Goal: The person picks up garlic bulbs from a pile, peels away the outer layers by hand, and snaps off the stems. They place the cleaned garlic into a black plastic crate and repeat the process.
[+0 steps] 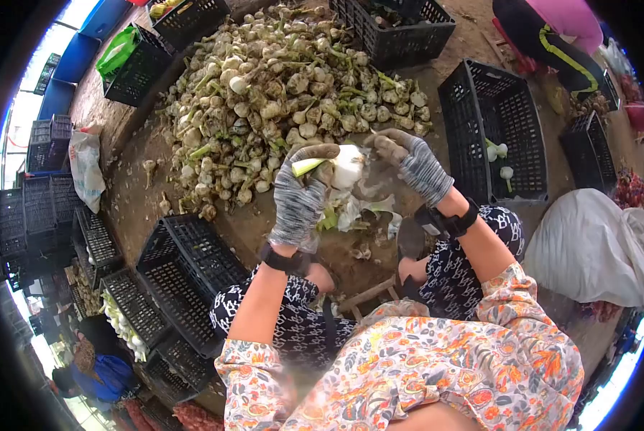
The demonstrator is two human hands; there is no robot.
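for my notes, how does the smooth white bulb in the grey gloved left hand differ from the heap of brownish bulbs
The smooth white bulb looks clean; the heap of brownish bulbs looks stained. The bulb sits in the left hand; the heap lies on brown ground. Both show rounded bulb shapes.

Hands (304, 190) in grey-striped gloves (428, 172); black wristbands (284, 259); orange-patterned floral shirt (437, 366); black trousers (453, 287), white lettering.

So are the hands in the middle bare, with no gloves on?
No, the left hand and the right hand both wear stripy gray gloves.
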